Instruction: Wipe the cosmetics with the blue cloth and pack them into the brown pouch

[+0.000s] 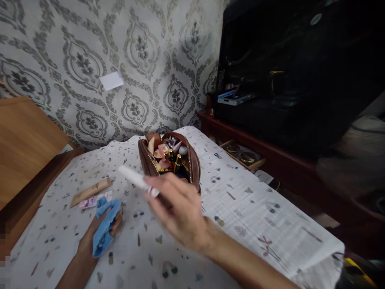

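My right hand (183, 212) pinches a slim white tube (134, 176) with red marking near the end by my fingers; motion blurs it and its exact kind is unclear. Just behind this hand stands an unzipped brown cosmetic bag (195, 162), filled with small bottles, jars and gold-capped items. Lower left, my left hand (90, 237) is closed around a crumpled blue cloth (104, 237). Beyond the cloth, a beige cosmetic tube (90, 192) lies on the sheet, with a pink and white tube (93, 200) beside it, partly covered by the cloth.
The white patterned sheet (246, 224) covers the surface under my hands. On the right are a dark red cabinet (288, 176), an open drawer (255, 163) and a large black screen (285, 52). A wooden board (27, 140) borders the left, and patterned wallpaper (141, 48) rises behind.
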### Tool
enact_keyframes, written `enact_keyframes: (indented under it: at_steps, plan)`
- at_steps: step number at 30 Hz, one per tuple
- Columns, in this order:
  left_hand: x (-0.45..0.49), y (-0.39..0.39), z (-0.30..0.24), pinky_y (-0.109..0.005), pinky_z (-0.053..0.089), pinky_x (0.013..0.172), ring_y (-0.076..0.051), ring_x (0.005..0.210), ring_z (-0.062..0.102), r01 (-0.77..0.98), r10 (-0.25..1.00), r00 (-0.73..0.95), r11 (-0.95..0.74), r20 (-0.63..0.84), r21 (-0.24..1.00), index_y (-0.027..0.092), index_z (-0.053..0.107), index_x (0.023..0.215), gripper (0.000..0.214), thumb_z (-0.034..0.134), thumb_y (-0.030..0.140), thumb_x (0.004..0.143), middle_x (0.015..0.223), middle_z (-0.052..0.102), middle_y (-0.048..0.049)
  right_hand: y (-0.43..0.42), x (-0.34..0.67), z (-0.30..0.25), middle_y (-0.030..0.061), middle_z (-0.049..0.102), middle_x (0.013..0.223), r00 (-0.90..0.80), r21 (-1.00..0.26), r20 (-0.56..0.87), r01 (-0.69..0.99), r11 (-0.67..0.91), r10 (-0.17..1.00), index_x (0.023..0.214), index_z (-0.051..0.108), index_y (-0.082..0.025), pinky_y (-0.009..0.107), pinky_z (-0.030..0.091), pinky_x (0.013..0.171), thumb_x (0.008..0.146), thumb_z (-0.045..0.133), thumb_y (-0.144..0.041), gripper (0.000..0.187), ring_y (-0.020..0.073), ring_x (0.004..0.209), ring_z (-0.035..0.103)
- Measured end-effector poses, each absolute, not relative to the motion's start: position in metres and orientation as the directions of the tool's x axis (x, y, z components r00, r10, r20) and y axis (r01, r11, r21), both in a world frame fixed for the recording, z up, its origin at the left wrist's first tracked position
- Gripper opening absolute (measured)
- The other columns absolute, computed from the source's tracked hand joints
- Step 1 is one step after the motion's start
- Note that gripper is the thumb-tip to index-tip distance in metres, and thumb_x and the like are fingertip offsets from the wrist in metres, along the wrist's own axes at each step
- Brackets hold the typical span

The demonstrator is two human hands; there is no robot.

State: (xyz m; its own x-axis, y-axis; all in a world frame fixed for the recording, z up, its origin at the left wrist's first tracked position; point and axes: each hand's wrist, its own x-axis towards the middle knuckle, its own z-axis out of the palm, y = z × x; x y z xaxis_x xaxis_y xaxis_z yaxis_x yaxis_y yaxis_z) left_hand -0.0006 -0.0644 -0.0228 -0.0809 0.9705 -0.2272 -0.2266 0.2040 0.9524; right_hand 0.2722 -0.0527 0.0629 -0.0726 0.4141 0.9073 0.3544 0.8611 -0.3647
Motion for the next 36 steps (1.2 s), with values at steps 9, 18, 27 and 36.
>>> enact_keyframes:
  at_steps: [9, 18, 27, 36]
  plan:
    - [0.001, -0.063, -0.02, -0.019, 0.032, 0.042, -0.007, 0.043, 0.04, -0.214, 0.976, 0.051, 0.216, -0.21, 0.953, 0.015, 0.058, 0.069, 0.04, 0.074, 0.051, 0.078, 0.054, 0.052, 0.0008, 0.02, 0.308, 0.096, 0.001, 0.07, 0.082, -0.256, -0.313, 0.656, 0.764, 0.565, 0.71, 0.094, 0.061, -0.02, 0.024, 0.028, 0.055, 0.091, 0.058, -0.028, 0.009, 0.0146, 0.066, 0.059]
    - [-0.001, -0.062, -0.024, -0.018, 0.033, 0.036, -0.008, 0.047, 0.047, -0.365, 0.975, 0.007, 0.209, -0.222, 0.907, 0.014, 0.066, 0.088, 0.032, 0.08, 0.04, 0.073, 0.066, 0.057, 0.0005, 0.031, 0.296, 0.112, 0.0066, 0.073, 0.085, -0.259, -0.132, 0.471, 0.925, 0.357, 0.843, 0.104, 0.061, -0.017, 0.028, 0.025, 0.054, 0.092, 0.053, -0.029, 0.019, 0.0205, 0.072, 0.064]
    - [-0.004, -0.062, -0.031, -0.017, 0.033, 0.035, -0.008, 0.046, 0.048, -0.382, 0.979, 0.018, 0.195, -0.204, 0.903, 0.014, 0.068, 0.088, 0.032, 0.081, 0.04, 0.074, 0.065, 0.057, 0.001, 0.042, 0.277, 0.113, 0.0163, 0.072, 0.102, -0.386, 0.01, 0.397, 0.909, 0.417, 0.833, 0.107, 0.063, -0.012, 0.032, 0.044, 0.073, 0.097, 0.051, -0.036, 0.028, 0.0278, 0.098, 0.066]
    - [-0.001, -0.063, -0.024, -0.016, 0.037, 0.037, -0.008, 0.048, 0.05, -0.372, 0.98, 0.038, 0.193, -0.193, 0.908, 0.014, 0.068, 0.084, 0.031, 0.081, 0.039, 0.074, 0.066, 0.059, -0.0004, 0.025, 0.309, 0.12, 0.0075, 0.072, 0.09, -0.244, -0.266, 0.561, 0.852, 0.451, 0.791, 0.094, 0.071, -0.017, 0.028, 0.037, 0.064, 0.095, 0.048, -0.023, 0.023, 0.0202, 0.081, 0.064]
